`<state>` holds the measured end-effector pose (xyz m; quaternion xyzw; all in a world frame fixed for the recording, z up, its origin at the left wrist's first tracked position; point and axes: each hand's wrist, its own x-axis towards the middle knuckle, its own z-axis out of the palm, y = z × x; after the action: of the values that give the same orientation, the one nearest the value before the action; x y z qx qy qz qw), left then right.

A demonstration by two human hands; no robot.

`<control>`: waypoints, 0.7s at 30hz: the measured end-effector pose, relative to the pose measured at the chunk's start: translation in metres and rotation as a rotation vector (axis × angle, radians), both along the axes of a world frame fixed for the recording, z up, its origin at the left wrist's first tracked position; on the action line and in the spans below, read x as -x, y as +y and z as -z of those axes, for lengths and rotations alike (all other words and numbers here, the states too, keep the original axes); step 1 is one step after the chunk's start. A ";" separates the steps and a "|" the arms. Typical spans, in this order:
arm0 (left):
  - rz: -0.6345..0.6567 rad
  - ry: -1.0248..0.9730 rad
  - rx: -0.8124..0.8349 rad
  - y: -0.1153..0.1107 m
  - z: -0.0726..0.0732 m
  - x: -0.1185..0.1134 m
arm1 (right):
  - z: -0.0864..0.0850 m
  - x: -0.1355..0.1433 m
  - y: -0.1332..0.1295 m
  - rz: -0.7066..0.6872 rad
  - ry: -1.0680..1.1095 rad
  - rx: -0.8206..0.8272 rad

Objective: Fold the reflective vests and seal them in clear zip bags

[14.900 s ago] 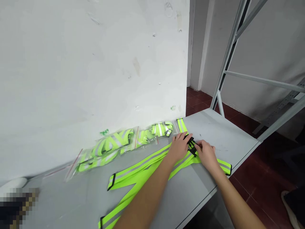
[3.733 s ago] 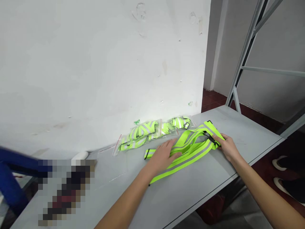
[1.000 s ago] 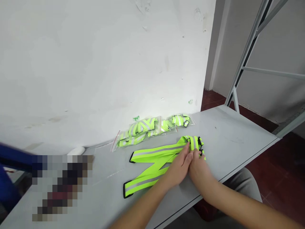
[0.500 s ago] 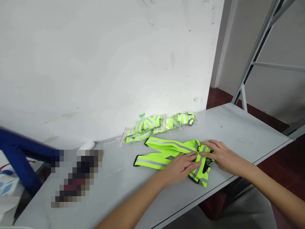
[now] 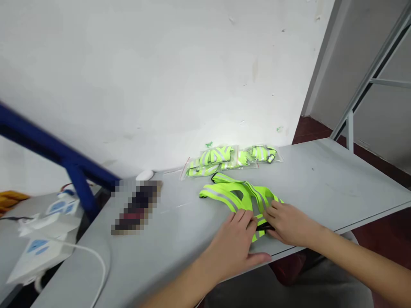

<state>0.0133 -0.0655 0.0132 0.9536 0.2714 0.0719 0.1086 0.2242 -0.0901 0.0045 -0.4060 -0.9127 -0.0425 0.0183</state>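
A neon-yellow reflective vest (image 5: 224,192) with grey stripes and black-edged strap ends lies on the grey table, partly bunched up. My left hand (image 5: 236,235) is over its near part, fingers bent together onto the fabric and thumb stretched out toward the table edge. On the right side of the vest, my right hand (image 5: 285,222) has its fingers curled around the fabric, beside a dark strap that runs between the two hands. Both hands cover part of the vest, and some fingertips are hidden.
Several clear bags (image 5: 221,159) of folded reflective vests lie along the white wall. A white rounded object (image 5: 144,175) and a pixelated item (image 5: 138,209) sit to the left. White power strips (image 5: 51,239) with a cable (image 5: 101,261) stand beyond a blue frame (image 5: 78,184).
My hands have gone from lying flat to having bent fingers on the vest. The vest's near end is more gathered, and its straps have shifted. The view has swung left.
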 end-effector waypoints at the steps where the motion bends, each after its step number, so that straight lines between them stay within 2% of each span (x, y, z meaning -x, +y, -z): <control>1: -0.045 0.025 -0.047 -0.006 0.005 0.004 | 0.002 0.008 0.001 -0.026 -0.008 -0.015; 4: -0.117 0.011 -0.155 -0.014 0.021 0.019 | 0.008 0.026 0.009 -0.106 0.040 -0.017; 6: -0.154 -0.073 -0.138 -0.014 0.027 0.029 | 0.013 0.034 0.017 -0.087 0.133 0.014; 9: -0.249 -0.189 0.065 -0.009 0.024 0.040 | 0.019 0.043 0.025 0.053 0.264 0.043; 12: -0.331 -0.258 0.228 -0.003 0.018 0.045 | 0.023 0.050 0.024 0.120 0.303 -0.040; 14: -0.385 -0.242 0.187 0.001 0.018 0.046 | 0.024 0.053 0.021 0.064 0.298 -0.086; 18: -0.499 -0.144 -0.052 -0.002 0.025 0.045 | 0.027 0.053 0.017 -0.091 0.278 -0.038; 21: -0.478 -0.116 -0.131 -0.014 0.028 0.043 | 0.033 0.053 0.023 -0.149 0.273 -0.028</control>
<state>-0.0297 -0.0796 -0.0150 0.8616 0.4774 0.1674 0.0417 0.1713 -0.0675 -0.0288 -0.3387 -0.9287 0.0020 0.1511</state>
